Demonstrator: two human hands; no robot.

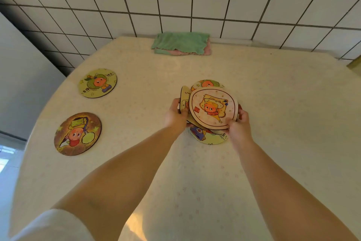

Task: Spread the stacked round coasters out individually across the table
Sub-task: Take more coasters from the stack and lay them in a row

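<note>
Both hands hold a loose stack of round cartoon coasters above the middle of the table. The top pale coaster [213,107] faces me. My left hand [175,115] grips the stack's left edge, where another coaster [184,100] tilts up. My right hand [239,123] grips the right edge. A yellow-green coaster [207,136] lies flat on the table under the stack, its far edge showing behind the pale one. Two single coasters lie flat at the left: a green one [97,82] farther away and a brown one [77,133] nearer.
A folded green and pink cloth [180,43] lies at the table's far edge against the tiled wall [175,2]. The cream tablecloth [283,104] covers the table. A grey cabinet side [21,76] stands at the left, beyond the table's curved edge.
</note>
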